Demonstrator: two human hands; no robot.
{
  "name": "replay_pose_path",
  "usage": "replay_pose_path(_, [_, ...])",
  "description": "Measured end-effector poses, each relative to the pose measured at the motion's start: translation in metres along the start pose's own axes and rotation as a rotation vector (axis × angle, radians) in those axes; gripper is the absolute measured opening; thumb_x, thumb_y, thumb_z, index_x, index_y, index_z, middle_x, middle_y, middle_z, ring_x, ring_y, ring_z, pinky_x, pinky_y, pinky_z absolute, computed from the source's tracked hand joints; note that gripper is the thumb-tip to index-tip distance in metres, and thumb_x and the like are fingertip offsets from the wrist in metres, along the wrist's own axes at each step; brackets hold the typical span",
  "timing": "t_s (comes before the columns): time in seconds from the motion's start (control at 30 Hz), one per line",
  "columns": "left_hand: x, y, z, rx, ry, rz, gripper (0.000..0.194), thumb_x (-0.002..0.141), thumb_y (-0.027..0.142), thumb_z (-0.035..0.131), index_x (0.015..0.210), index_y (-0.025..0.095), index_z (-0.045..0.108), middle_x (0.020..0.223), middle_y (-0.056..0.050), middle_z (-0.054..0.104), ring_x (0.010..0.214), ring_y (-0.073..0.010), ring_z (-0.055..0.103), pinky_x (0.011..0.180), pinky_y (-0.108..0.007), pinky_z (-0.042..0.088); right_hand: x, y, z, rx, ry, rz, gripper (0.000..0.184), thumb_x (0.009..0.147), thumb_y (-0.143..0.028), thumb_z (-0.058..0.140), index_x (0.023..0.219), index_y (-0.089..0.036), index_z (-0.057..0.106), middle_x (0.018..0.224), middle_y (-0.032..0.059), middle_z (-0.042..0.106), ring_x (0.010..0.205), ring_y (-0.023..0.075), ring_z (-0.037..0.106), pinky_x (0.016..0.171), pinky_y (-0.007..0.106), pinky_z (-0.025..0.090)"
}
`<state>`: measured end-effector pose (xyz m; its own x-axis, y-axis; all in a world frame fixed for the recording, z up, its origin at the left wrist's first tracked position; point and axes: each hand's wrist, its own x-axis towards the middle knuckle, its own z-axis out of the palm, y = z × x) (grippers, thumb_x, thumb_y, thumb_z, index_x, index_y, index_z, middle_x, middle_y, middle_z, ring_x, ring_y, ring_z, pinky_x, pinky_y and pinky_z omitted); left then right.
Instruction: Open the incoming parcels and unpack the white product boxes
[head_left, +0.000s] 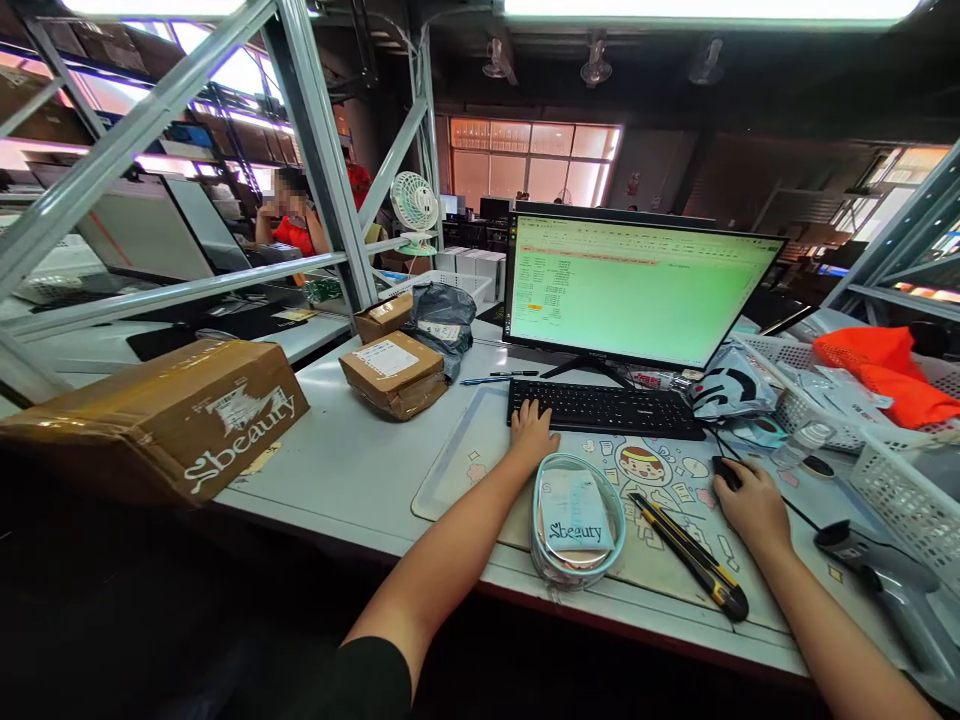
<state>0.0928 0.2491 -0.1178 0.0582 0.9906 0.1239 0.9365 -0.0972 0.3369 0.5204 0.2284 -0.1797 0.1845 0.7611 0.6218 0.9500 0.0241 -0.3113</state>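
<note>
My left hand (532, 436) rests with fingers outstretched on the left end of a black keyboard (611, 406), holding nothing. Under my right hand (754, 508) is a black computer mouse (725, 473), with the fingers curved over it. A monitor (622, 300) behind the keyboard displays a spreadsheet. Close to my left forearm stands a clear oval case (541, 560) with a pale blue rim, and a white "Sbeauty" card (576, 505) shows at its top. Between the case and my right arm, a yellow-and-black utility knife (690, 556) lies on the cartoon desk mat (472, 470).
A large "Sbeauty" carton (165, 410), a smaller box (394, 372) and a grey plastic parcel (441, 325) sit to the left. A barcode scanner (892, 590) and white baskets (911, 500) flank my right arm. Metal framing (319, 150) rises at left; a person in red sits beyond.
</note>
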Motion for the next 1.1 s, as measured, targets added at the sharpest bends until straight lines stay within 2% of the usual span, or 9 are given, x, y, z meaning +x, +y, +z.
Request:
replay_pose_path(0.13, [0.002,0.0065,0.0028,0.016,0.031,-0.03,0.065,0.097,0.05,0.051,0.154,0.018,0.048,0.172,-0.017,0.023,0.16,-0.0361,0.016,0.128,-0.058,0.021,0.0023,0.0018,0.002,0.003,0.021,-0.019,0.058,0.087,-0.049,0.049,0.126,-0.014,0.073,0.135,0.0165,0.061,0.121,0.0323,0.058,0.11,0.046,0.046])
replay_pose_path(0.33, [0.0021,0.0085,0.0044,0.031,0.024,-0.016,0.069,0.096,0.048,0.053,0.157,0.016,0.044,0.173,-0.016,0.02,0.162,-0.0347,0.008,0.129,-0.059,0.016,0.0023,0.0032,0.0029,-0.076,-0.083,0.034,0.055,0.086,-0.045,0.049,0.125,-0.016,0.075,0.129,0.0161,0.063,0.115,0.032,0.061,0.105,0.045,0.049])
replay_pose_path(0.5, [-0.0002,0.0044,0.0024,0.036,-0.002,-0.002,0.071,0.097,0.05,0.054,0.16,0.02,0.041,0.173,-0.015,0.022,0.162,-0.0352,0.008,0.129,-0.059,0.014,0.0005,0.0054,0.0041,-0.071,-0.029,0.023,0.054,0.088,-0.048,0.05,0.128,-0.017,0.073,0.134,0.0154,0.061,0.119,0.0325,0.059,0.106,0.045,0.048])
replay_pose_path(0.67, [0.0003,0.0065,0.0028,0.036,-0.018,0.01,0.069,0.098,0.05,0.054,0.161,0.024,0.041,0.173,-0.015,0.021,0.162,-0.0356,0.009,0.128,-0.062,0.013,0.0016,0.0087,0.0077,-0.072,-0.067,-0.019,0.052,0.089,-0.047,0.049,0.123,-0.017,0.074,0.129,0.0155,0.063,0.116,0.0321,0.061,0.104,0.044,0.049])
replay_pose_path(1.1, [0.0014,0.0091,0.0026,0.041,-0.024,0.009,0.07,0.097,0.046,0.055,0.161,0.022,0.04,0.173,-0.016,0.021,0.162,-0.036,0.008,0.128,-0.063,0.013,0.0006,0.002,0.0047,-0.072,-0.078,0.002,0.05,0.087,-0.043,0.052,0.122,-0.017,0.075,0.129,0.0144,0.065,0.115,0.0312,0.063,0.105,0.044,0.05])
